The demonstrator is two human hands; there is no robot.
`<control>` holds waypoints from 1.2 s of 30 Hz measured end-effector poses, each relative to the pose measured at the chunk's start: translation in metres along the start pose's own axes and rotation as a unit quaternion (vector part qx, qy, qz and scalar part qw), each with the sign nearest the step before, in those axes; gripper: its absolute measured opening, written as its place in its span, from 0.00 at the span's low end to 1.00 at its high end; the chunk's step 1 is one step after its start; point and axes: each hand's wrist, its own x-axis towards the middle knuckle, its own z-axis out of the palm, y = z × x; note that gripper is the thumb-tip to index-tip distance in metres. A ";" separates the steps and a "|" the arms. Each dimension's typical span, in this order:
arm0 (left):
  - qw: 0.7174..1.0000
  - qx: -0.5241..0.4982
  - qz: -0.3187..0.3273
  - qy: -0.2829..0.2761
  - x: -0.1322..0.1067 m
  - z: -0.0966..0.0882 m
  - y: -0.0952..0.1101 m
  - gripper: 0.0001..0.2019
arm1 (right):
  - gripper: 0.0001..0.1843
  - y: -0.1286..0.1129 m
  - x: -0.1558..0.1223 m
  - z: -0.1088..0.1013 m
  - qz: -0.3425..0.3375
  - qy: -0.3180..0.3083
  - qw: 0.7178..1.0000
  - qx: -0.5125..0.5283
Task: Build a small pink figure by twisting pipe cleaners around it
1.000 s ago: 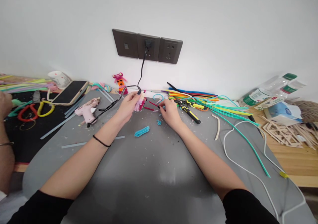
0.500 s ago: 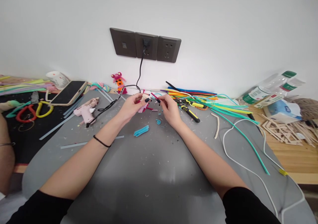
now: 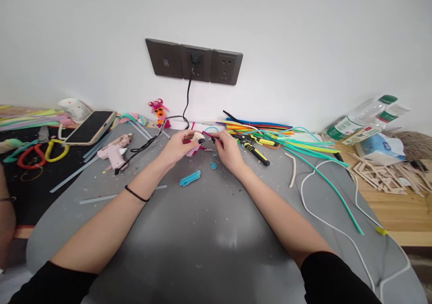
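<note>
My left hand (image 3: 180, 149) is closed around a small pink and cream piece of pipe-cleaner work (image 3: 194, 147), partly hidden by the fingers. My right hand (image 3: 228, 151) pinches a dark pink pipe cleaner (image 3: 208, 135) that runs toward the left hand's piece; whether the two are joined I cannot tell. A folded blue pipe-cleaner bundle (image 3: 190, 178) lies on the grey table just below the hands. Close by is a small blue coil (image 3: 213, 165). Behind, against the wall, stands a pink and orange pipe-cleaner figure (image 3: 158, 113).
Left of my hands lie a pink glue gun (image 3: 116, 151), a phone (image 3: 91, 127) and scissors (image 3: 32, 156). Yellow-black pliers (image 3: 254, 151) and coloured pipe cleaners (image 3: 297, 142) are at right. A white cable (image 3: 317, 216) loops near bottles (image 3: 364, 122). Another person's arm (image 3: 6, 214) shows at far left.
The dark pink pipe cleaner, which slanted up between the hands, now lies lower and flatter. My right fingers have shifted slightly toward the left hand. The whole view has drifted a little.
</note>
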 end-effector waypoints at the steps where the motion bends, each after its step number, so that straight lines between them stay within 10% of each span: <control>1: 1.000 0.003 0.000 0.002 0.001 0.000 -0.001 0.34 | 0.13 -0.001 0.000 0.000 0.000 0.000 1.000 0.007; 36: 0.998 -0.031 0.043 0.028 -0.005 0.011 0.000 0.32 | 0.17 -0.027 0.001 -0.003 0.068 -0.050 0.984 0.157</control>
